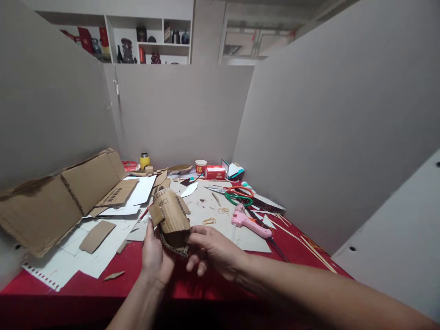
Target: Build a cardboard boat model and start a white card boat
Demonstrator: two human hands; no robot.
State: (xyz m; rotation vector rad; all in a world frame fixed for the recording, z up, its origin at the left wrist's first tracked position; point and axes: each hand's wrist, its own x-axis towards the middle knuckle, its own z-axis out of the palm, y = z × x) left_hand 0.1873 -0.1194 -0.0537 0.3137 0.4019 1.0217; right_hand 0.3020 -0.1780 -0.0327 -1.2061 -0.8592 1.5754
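A small cardboard model [171, 214] with a curved corrugated top is held up over the red table [192, 284]. My left hand [154, 254] grips its near left side, fingers wrapped under it. My right hand [211, 250] touches its right side, thumb against the cardboard and the other fingers curled loosely below.
A big flattened cardboard box [58, 197] lies at the left over white sheets [103, 238] and cardboard scraps. A pink glue gun [249, 222], scissors [237, 193], rubber bands [209, 221], thin wooden sticks [309, 247], a paper cup [200, 165], a red box [215, 172]. Grey partition walls surround the table.
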